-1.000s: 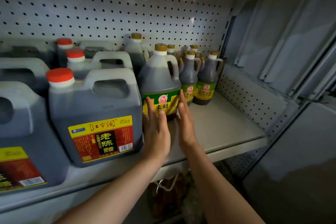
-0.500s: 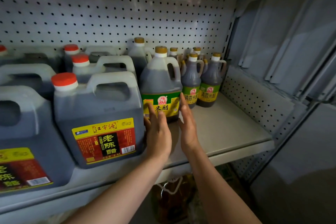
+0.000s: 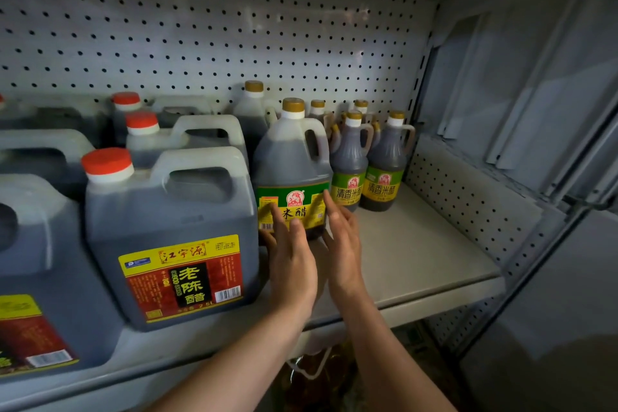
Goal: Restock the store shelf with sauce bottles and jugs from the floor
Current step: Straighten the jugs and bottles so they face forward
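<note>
Single head-worn view, looking forward and slightly down, close to the shelf (image 3: 418,264), forearms entering from below

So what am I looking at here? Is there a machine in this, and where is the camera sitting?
There is no machine: these are a person's two bare arms. The camera is worn on their head, looking forward and down, which is why the arms come in from the bottom of the picture.

In front is a store shelf with a pegboard back. On it stand big red-capped jugs of dark vinegar on the left, and smaller gold-capped bottles at the back right.

The left hand and right hand are open, fingers stretched toward a mid-sized jug with a green and yellow label. The left fingers lie across its label and the right hand sits at its right side. Neither hand grips it; the jug stands on the shelf.
</note>
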Demonstrator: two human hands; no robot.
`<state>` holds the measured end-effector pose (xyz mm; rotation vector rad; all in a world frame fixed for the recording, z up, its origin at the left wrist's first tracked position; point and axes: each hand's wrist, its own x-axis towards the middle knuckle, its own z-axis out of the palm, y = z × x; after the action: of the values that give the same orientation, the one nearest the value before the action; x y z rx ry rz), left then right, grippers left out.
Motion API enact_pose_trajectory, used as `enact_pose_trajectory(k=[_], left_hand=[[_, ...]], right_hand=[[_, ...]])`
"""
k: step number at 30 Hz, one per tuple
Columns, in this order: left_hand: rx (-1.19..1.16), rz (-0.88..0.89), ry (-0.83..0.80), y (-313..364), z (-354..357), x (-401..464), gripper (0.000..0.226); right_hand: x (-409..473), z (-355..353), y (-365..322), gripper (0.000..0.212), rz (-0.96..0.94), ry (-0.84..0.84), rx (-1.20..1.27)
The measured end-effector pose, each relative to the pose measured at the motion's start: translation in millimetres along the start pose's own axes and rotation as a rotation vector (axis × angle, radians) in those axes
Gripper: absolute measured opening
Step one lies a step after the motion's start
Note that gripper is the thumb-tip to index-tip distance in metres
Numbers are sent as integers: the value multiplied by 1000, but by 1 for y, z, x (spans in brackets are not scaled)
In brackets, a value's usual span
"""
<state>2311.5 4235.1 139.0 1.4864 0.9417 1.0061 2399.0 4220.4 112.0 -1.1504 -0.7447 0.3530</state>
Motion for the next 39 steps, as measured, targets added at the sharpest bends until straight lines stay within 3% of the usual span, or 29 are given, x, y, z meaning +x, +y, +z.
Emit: enact_pose_trajectory(k=[10, 14, 22, 28, 31, 34, 36, 39], left_hand=[[0, -50, 30, 0, 6, 33, 53], [10, -56, 24, -2, 10, 41, 55], [4, -55, 6, 5, 5, 36, 53], [92, -110, -3, 19, -2, 30, 56], [83, -201, -41, 40, 4, 18, 62], [12, 19, -145, 87, 5, 5, 66], [28, 184, -162, 123, -8, 9, 69], [147, 391, -139, 171, -36, 33, 59]], right_hand=[[15, 5, -2, 57, 108, -116, -17], [17, 12, 1, 46, 135, -180, -54], [18, 8, 0, 67, 174, -169, -89], [15, 9, -8, 46, 171, -139, -105], [13, 8, -15, 47, 183, -115, -103], [23, 11, -51, 33, 19, -62, -144], [41, 15, -85, 37, -116, -7, -125], [83, 29, -120, 50, -243, -88, -188]])
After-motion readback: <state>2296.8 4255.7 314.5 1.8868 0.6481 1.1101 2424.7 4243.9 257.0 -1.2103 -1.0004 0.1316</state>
